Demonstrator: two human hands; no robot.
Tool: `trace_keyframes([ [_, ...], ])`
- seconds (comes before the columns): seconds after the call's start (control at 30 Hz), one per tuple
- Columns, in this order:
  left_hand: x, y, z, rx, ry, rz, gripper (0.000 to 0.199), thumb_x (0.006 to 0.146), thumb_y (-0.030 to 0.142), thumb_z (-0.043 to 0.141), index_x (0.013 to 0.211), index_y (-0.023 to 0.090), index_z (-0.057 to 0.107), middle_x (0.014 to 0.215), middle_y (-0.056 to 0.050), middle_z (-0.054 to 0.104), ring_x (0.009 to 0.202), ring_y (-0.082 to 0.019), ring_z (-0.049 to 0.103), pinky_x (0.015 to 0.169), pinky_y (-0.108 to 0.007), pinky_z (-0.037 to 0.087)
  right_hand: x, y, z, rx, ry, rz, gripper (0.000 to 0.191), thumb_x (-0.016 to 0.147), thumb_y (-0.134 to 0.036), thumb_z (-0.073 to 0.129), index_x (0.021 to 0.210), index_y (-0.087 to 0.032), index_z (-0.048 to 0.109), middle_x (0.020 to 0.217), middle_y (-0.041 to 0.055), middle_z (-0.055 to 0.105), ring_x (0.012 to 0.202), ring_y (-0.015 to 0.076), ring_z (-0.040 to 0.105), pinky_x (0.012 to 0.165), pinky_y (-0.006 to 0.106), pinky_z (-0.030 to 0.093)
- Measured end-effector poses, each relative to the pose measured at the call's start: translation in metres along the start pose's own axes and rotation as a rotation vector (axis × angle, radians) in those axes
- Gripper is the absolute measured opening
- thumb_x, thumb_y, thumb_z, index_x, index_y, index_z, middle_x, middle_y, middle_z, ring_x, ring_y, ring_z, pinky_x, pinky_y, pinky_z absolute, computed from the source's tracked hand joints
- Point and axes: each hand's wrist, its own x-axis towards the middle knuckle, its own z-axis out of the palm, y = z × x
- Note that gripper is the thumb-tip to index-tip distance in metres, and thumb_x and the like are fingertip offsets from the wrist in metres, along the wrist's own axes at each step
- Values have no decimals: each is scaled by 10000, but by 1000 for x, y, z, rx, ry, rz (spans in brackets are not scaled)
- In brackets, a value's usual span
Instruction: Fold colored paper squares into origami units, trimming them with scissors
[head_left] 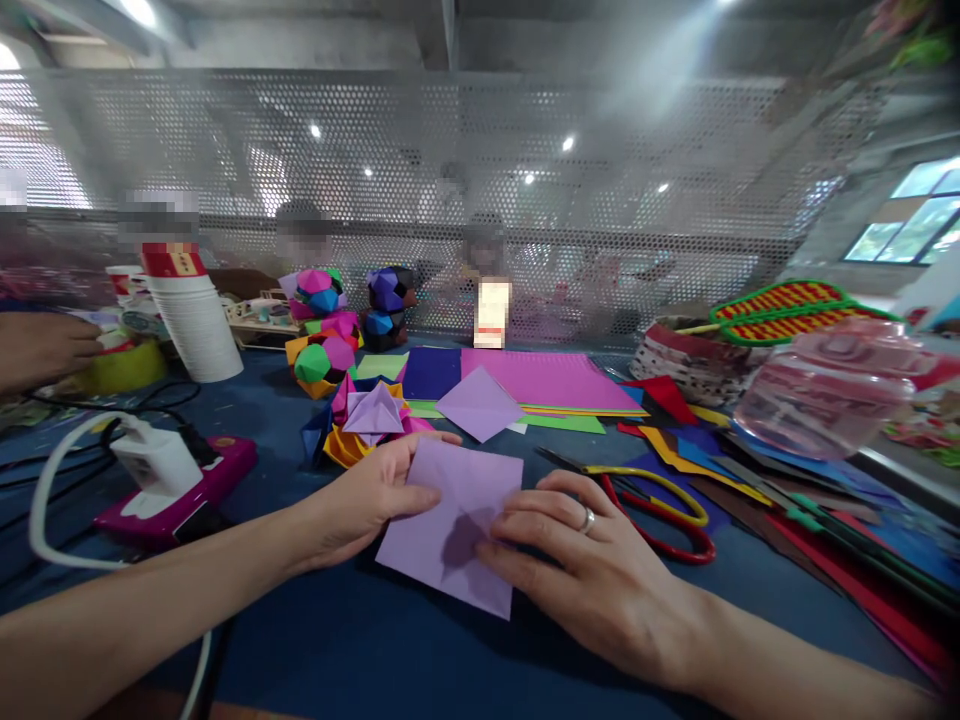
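A square sheet of light purple paper (442, 490) with faint creases lies tilted between my hands over the table. My left hand (394, 490) is closed on its left edge, thumb on top and fingers behind. On the right side, the bent fingers of my right hand (577, 555), one wearing a ring, press over the sheet and shade it; the thumb is hidden. Just beyond, a second purple square (481, 405) rests cornerwise. Scissors with yellow and red handles (660, 510) lie beside my right hand. A folded multicoloured paper piece (367, 420) sits past my left hand.
Folded paper balls (324, 360) and stacked coloured sheets (540, 380) stand behind. At left are a power strip (180, 495) with cables and stacked paper cups (195, 325). Paper strips (810, 520) and a pink plastic bottle (832, 390) occupy the right. Another person's hand (49, 350) shows far left.
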Motion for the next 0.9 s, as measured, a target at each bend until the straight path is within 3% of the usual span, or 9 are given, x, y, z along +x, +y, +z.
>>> trace_keyframes([
  [0.37, 0, -2, 0, 62, -13, 18, 675, 715, 183, 798, 1294, 210, 450, 1114, -75, 651, 1038, -230, 619, 875, -359, 492, 2, 0, 3, 23, -32, 7, 181, 1003, -112, 490, 1043, -150, 662, 1062, 31, 702, 1028, 157, 594, 1015, 365, 354],
  [0.57, -1, 1, 1, 55, 16, -12, 687, 701, 175, 801, 1288, 204, 444, 1049, -54, 653, 965, -207, 623, 844, -346, 494, 2, 1, 3, 42, -62, 11, 185, 997, -101, 478, 1049, -140, 651, 1063, 45, 692, 1010, 169, 585, 998, 371, 356],
  [0.9, -2, 4, 3, 67, 23, -33, 749, 676, 142, 781, 1319, 208, 403, 1107, -61, 647, 959, -193, 627, 835, -330, 499, 1, 0, 4, 59, -62, 17, 162, 985, -100, 501, 1039, -141, 648, 1066, 42, 692, 1015, 174, 582, 1011, 367, 351],
])
